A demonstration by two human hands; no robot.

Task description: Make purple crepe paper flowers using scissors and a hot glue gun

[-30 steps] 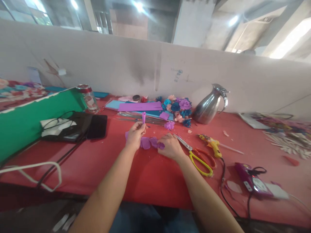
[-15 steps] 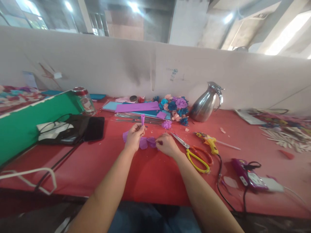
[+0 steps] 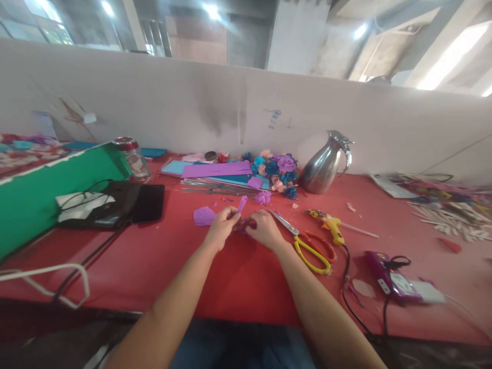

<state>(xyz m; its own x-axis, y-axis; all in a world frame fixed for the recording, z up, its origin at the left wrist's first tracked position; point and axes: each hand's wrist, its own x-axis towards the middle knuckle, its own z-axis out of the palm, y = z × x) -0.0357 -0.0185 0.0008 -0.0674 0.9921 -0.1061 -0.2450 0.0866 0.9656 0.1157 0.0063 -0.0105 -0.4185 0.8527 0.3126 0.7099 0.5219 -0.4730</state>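
Observation:
My left hand [image 3: 223, 228] is closed in a pinch on a narrow rolled strip of purple crepe paper [image 3: 242, 204], which tilts up to the right. Close beside it, my right hand [image 3: 265, 228] has its fingers curled together on a purple paper petal [image 3: 242, 228], mostly hidden between the hands. To the left of my left hand lie loose purple petals [image 3: 204, 216] on the red table. Scissors [image 3: 303, 241] with yellow and orange handles rest just right of my right hand. A finished small purple paper flower [image 3: 263, 198] lies beyond my hands.
Paper flowers [image 3: 279, 171] are heaped at the back, beside purple paper sheets [image 3: 217, 169] and thin wires [image 3: 219, 188]. A steel jug [image 3: 322, 166], yellow glue gun [image 3: 333, 228] and purple power strip [image 3: 392, 279] stand right. A phone [image 3: 148, 204] and glass bottle [image 3: 135, 161] are left.
My left hand has moved slightly right and down towards my right hand, tilting the rolled strip rightward. The petals between my hands are now mostly covered or lifted.

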